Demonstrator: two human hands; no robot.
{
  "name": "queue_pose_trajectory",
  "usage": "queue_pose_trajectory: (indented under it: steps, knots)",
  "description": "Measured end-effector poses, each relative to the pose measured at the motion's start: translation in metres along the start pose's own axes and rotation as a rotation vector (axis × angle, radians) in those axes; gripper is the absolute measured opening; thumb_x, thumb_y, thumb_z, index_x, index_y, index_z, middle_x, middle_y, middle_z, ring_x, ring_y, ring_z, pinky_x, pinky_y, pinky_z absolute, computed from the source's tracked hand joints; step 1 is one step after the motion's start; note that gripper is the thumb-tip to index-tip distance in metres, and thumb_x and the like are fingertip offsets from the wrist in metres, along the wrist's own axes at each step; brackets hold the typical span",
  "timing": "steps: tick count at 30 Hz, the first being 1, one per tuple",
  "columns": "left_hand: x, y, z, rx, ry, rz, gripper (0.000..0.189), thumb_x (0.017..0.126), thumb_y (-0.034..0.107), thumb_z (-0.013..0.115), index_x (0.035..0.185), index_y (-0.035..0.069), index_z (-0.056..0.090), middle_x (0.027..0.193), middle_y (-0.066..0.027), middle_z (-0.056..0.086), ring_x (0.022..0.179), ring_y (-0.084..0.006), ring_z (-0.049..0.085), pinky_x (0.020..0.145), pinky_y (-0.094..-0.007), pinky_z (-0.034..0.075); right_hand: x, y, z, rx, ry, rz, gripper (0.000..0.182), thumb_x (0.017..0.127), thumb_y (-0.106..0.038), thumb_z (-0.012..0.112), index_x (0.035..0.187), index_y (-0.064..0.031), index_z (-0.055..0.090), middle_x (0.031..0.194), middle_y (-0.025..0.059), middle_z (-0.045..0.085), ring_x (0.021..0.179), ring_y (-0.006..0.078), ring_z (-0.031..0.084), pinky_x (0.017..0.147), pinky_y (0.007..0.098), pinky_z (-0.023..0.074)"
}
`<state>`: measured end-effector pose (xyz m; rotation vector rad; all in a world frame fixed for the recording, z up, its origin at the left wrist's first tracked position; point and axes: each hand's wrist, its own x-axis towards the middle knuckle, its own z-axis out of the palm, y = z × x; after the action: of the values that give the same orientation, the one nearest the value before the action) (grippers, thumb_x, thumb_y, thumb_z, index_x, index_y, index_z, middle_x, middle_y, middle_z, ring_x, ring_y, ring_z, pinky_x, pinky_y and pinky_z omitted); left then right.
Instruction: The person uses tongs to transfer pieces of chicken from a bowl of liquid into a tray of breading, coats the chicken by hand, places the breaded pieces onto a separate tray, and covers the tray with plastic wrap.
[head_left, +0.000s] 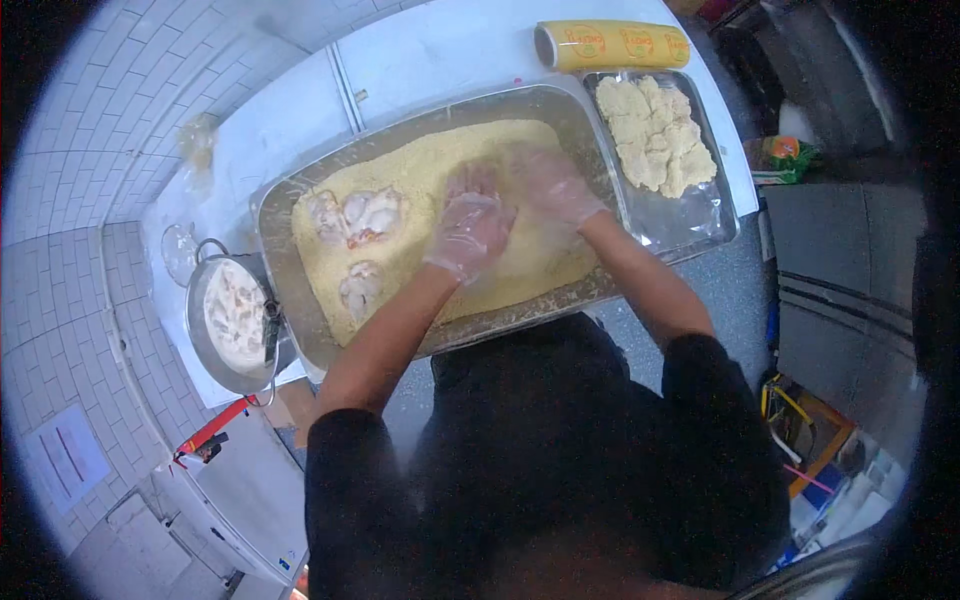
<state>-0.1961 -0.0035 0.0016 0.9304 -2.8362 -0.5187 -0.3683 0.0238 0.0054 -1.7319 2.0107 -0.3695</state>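
Note:
My left hand (474, 225), in a clear plastic glove, lies over the pale yellow crumb coating (420, 161) in a large metal tray (281, 262). Beside it, to the right, my gloved right hand (551, 184) is low over the same crumbs and blurred. Whether a piece lies under either hand, I cannot tell. Wet, white-coated raw meat pieces (373, 214) rest on the crumbs at the tray's left, with another piece (361, 289) below them. Crumb-coated pieces (656, 135) are heaped in a smaller tray (675, 225) at the right.
A metal pot (196, 330) holding meat in white liquid stands left of the large tray. Behind the smaller tray lies a yellow roll of wrap (611, 45). A clear lid-like item (178, 255) is near the tiled wall (67, 195). A white chest (247, 480) stands at lower left.

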Motion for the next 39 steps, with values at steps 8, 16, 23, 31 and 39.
queue_pose_trajectory:
  steps: [8, 16, 23, 31, 39]
  knots:
    - [0.004, 0.004, 0.012, 0.067, -0.262, 0.029, 0.072, 0.089, 0.043, 0.039, 0.14, -0.004, 0.019, 0.147, -0.023, 0.011, 0.137, -0.0406, 0.002, 0.11, -0.0508, 0.005, -0.017, 0.011, -0.021, 0.902, 0.309, 0.225, 0.039, 0.089, -0.026, 0.051, 0.115, 0.0032, 0.054, 0.108, 0.0204, 0.06, 0.104, 0.0295, 0.057, 0.09, 0.0346, 0.0431]
    - [0.055, 0.019, 0.035, 0.029, -0.315, 0.166, 0.077, 0.082, 0.035, 0.049, 0.142, 0.001, 0.016, 0.147, -0.0234, 0.01, 0.135, -0.044, 0.005, 0.109, -0.0527, 0.006, -0.019, 0.004, -0.04, 1.033, 0.382, 0.153, 0.041, 0.092, -0.03, 0.049, 0.118, 0.0015, 0.054, 0.118, 0.02, 0.056, 0.11, 0.0298, 0.053, 0.094, 0.0341, 0.0404]
    - [0.074, 0.023, 0.03, -0.119, -0.39, 0.213, 0.07, 0.081, 0.039, 0.05, 0.138, 0.006, 0.027, 0.143, -0.0198, 0.021, 0.133, -0.0404, 0.014, 0.109, -0.0529, 0.008, -0.023, 0.0, -0.048, 1.117, 0.364, 0.18, 0.04, 0.093, -0.03, 0.049, 0.117, 0.0015, 0.054, 0.109, 0.0172, 0.059, 0.104, 0.0241, 0.055, 0.091, 0.0335, 0.042]
    - [0.091, 0.007, 0.071, -0.259, -0.422, 0.203, 0.061, 0.087, 0.04, 0.044, 0.136, 0.007, 0.032, 0.142, -0.0165, 0.026, 0.132, -0.037, 0.018, 0.109, -0.0522, 0.009, -0.025, -0.001, -0.063, 1.203, 0.272, 0.217, 0.04, 0.094, -0.034, 0.048, 0.115, -0.001, 0.057, 0.099, 0.0101, 0.061, 0.09, 0.0171, 0.055, 0.083, 0.0301, 0.0437]
    - [0.08, -0.019, 0.067, -0.139, -0.263, 0.127, 0.061, 0.09, 0.043, 0.04, 0.138, 0.007, 0.029, 0.144, -0.0167, 0.023, 0.135, -0.0356, 0.014, 0.109, -0.0526, 0.008, -0.023, 0.007, -0.049, 1.226, 0.324, 0.135, 0.039, 0.094, -0.035, 0.049, 0.116, -0.0028, 0.056, 0.09, 0.0042, 0.058, 0.083, 0.0126, 0.053, 0.077, 0.027, 0.0442]
